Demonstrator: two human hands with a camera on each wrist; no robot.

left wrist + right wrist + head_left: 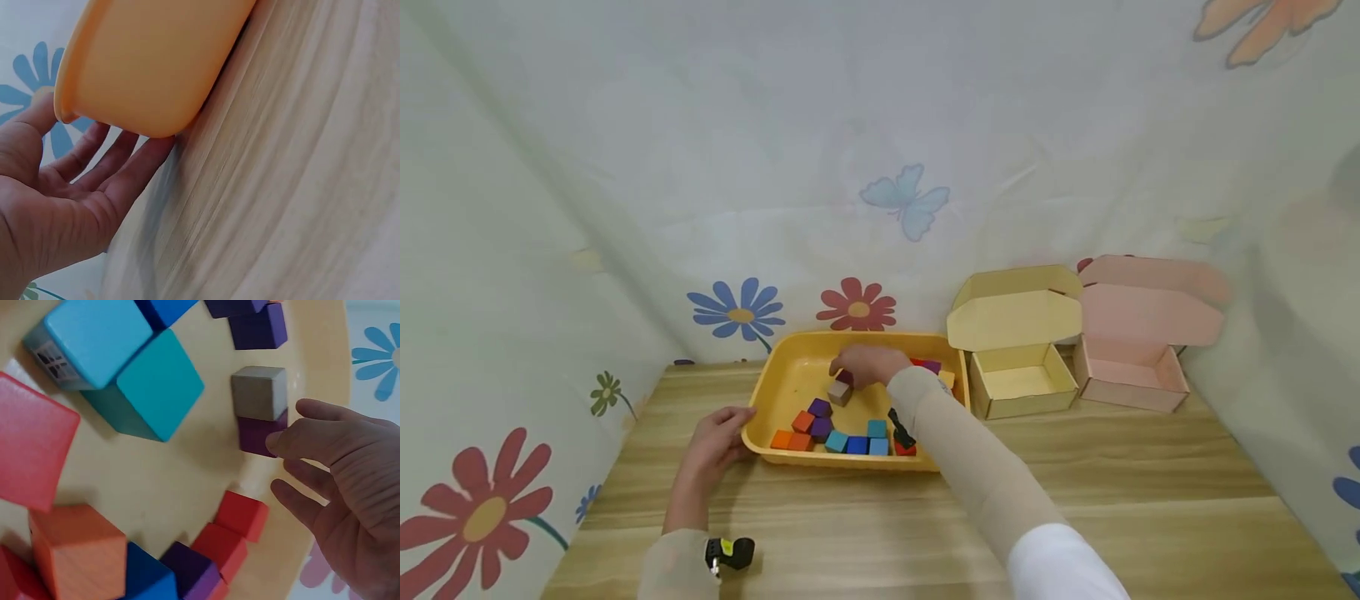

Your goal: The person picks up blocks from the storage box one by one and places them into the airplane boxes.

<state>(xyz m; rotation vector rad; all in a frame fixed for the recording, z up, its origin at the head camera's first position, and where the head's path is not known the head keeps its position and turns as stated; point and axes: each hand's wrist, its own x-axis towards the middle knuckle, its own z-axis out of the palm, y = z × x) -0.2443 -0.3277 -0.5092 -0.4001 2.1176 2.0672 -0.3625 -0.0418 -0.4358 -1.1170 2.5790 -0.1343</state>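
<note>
My left hand (715, 442) is at the left end of a yellow plastic tub (857, 460). In the left wrist view its thumb reaches the tub's rim (65, 115), and its bent fingers (119, 156) lie against the outer wall. My right hand (871, 365) reaches into the tub near its back wall. One fingertip touches a purple cube (256, 434), while the other fingers are spread and loosely bent. A greyish wooden cube (259, 394) sits right against the purple one. Part of the tub's right side is hidden by my right arm.
Orange (781, 439), blue (857, 445), teal (147, 387) and red cubes (242, 514) lie about the tub. To its right stand a pale yellow box (1026, 402) and a pink box (1131, 392), lids raised. Behind the wood-grain table (820, 533) hangs a flowered cloth (775, 208).
</note>
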